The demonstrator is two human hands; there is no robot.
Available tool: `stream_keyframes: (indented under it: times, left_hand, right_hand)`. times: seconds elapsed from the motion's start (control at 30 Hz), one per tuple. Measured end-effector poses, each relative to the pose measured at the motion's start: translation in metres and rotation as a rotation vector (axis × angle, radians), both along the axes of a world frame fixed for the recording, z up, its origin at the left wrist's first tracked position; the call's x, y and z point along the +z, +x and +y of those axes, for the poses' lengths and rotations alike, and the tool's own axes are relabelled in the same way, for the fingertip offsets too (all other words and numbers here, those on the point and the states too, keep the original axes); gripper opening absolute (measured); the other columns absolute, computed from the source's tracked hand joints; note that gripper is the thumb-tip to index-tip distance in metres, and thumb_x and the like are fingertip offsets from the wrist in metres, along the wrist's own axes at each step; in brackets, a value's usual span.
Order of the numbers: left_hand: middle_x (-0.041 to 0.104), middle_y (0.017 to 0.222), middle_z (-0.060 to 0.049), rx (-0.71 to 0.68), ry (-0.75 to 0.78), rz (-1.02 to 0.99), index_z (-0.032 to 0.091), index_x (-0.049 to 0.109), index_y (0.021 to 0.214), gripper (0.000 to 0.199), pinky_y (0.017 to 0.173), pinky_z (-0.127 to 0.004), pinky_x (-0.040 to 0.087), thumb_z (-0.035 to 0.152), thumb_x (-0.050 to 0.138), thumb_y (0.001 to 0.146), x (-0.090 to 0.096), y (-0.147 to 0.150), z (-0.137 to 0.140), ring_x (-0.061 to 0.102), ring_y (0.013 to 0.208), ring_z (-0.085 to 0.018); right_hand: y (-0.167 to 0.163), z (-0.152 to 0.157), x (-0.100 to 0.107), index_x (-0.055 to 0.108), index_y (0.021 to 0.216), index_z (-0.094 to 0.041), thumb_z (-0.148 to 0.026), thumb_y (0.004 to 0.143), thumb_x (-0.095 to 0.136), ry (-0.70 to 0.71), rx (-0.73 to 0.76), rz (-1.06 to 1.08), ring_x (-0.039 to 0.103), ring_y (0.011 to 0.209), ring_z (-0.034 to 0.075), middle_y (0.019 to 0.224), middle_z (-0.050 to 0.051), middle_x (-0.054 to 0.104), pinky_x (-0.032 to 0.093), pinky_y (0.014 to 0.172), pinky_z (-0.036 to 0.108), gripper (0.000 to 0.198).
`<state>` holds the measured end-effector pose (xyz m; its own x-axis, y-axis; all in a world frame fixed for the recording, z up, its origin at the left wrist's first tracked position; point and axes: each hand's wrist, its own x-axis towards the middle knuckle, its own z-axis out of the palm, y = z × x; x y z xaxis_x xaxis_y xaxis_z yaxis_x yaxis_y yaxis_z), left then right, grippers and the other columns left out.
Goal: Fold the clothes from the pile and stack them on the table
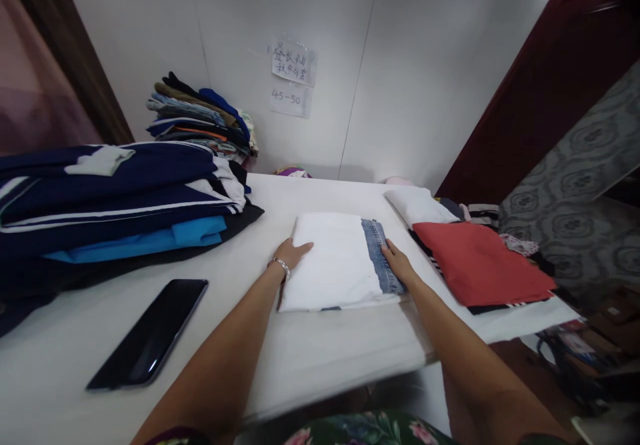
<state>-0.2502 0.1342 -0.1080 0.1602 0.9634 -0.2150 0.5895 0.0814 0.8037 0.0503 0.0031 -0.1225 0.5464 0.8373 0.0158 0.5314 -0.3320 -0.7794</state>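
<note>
A folded white garment (330, 258) lies flat on the white table (320, 345), with a frayed blue denim strip (381, 255) along its right side. My left hand (291, 257), with a silver bracelet at the wrist, grips the garment's left edge, thumb on top and the other fingers mostly hidden. At the opposite edge, my right hand (399, 263) is closed on the denim side, its thumb over the strip. The undersides of both grips are out of sight.
Dark blue clothes (115, 185) are heaped at left, before a folded stack (200, 121). A black phone (153, 331) lies front left. To the right are a folded red garment (485, 261) and a white one (420, 206). Handwritten paper signs (293, 75) hang on the wall.
</note>
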Motion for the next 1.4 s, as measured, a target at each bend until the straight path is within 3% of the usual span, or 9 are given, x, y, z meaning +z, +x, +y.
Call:
stream_keyframes:
  times: [0.17,0.33,0.57,0.77,0.87,0.93,1.03,1.17,1.4]
  left_hand:
    - [0.067,0.115,-0.016,0.000,0.000,-0.014,0.013,0.060,0.105,0.057,0.079,-0.033,0.051,0.054,0.071,0.067,-0.003,0.001,0.001,0.065,0.101,-0.029]
    - [0.070,0.108,-0.014,0.029,0.011,-0.046,0.014,0.063,0.098,0.051,0.075,-0.032,0.052,0.050,0.075,0.064,-0.001,0.000,0.002,0.067,0.094,-0.028]
    - [0.073,0.098,-0.009,0.037,-0.009,-0.046,0.016,0.065,0.097,0.046,0.066,-0.030,0.053,0.049,0.074,0.065,0.012,-0.022,0.011,0.069,0.084,-0.025]
    - [0.065,0.120,-0.015,-0.066,0.089,0.314,0.015,0.060,0.116,0.063,0.088,-0.037,0.049,0.062,0.059,0.073,0.017,-0.032,0.014,0.062,0.107,-0.031]
    - [0.056,0.133,-0.017,-0.055,0.247,0.459,0.014,0.050,0.131,0.067,0.100,-0.038,0.042,0.059,0.051,0.081,0.026,-0.024,0.004,0.052,0.123,-0.031]
    - [0.046,0.143,-0.017,-0.102,0.410,0.488,0.012,0.044,0.136,0.065,0.108,-0.037,0.033,0.054,0.046,0.086,0.030,-0.009,-0.012,0.041,0.133,-0.028]
    - [0.030,0.154,-0.014,-0.306,0.567,0.506,0.015,0.040,0.141,0.066,0.115,-0.045,0.020,0.056,0.041,0.089,0.027,0.023,-0.044,0.024,0.142,-0.028]
    - [0.028,0.155,-0.009,-0.589,0.646,0.524,0.021,0.039,0.143,0.062,0.115,-0.056,0.009,0.055,0.032,0.091,0.009,0.056,-0.082,0.016,0.145,-0.029]
    - [0.030,0.155,-0.008,-0.616,0.693,0.541,0.020,0.036,0.144,0.062,0.116,-0.056,0.011,0.054,0.027,0.093,0.001,0.057,-0.086,0.018,0.144,-0.028]
  right_hand:
    - [0.000,-0.009,0.002,0.032,0.147,-0.014,-0.051,0.082,0.057,0.027,-0.092,0.108,0.057,0.118,0.024,0.135,0.013,0.055,0.042,0.101,0.034,0.078]
    - [0.002,-0.012,0.005,0.024,0.149,-0.010,-0.052,0.079,0.061,0.041,-0.064,0.177,0.066,0.094,0.023,0.105,0.009,0.069,0.052,0.082,0.033,0.090]
    - [-0.022,-0.020,-0.008,0.044,0.140,-0.015,-0.048,0.076,0.066,0.097,-0.050,0.242,0.065,0.093,0.021,0.111,0.010,0.065,0.053,0.077,0.028,0.075]
    - [-0.028,-0.023,-0.018,0.043,0.141,-0.019,-0.051,0.075,0.065,0.139,-0.009,0.285,0.065,0.086,0.019,0.115,0.009,0.062,0.054,0.073,0.029,0.077]
    - [-0.025,-0.023,-0.020,0.043,0.141,-0.019,-0.052,0.074,0.065,0.157,0.008,0.303,0.066,0.083,0.019,0.115,0.009,0.061,0.055,0.073,0.030,0.078]
    - [-0.023,-0.023,-0.023,0.044,0.140,-0.019,-0.052,0.073,0.066,0.166,0.022,0.321,0.066,0.084,0.020,0.117,0.010,0.060,0.055,0.074,0.031,0.078]
    - [-0.020,-0.024,-0.028,0.044,0.140,-0.020,-0.052,0.073,0.066,0.186,0.039,0.356,0.066,0.088,0.023,0.120,0.011,0.060,0.056,0.076,0.034,0.077]
    - [-0.016,-0.026,-0.033,0.046,0.139,-0.018,-0.052,0.074,0.065,0.206,0.033,0.360,0.066,0.092,0.024,0.121,0.013,0.060,0.055,0.081,0.037,0.075]
    - [-0.016,-0.029,-0.034,0.048,0.136,-0.016,-0.052,0.073,0.065,0.228,0.030,0.367,0.066,0.093,0.023,0.121,0.014,0.060,0.054,0.083,0.037,0.075]
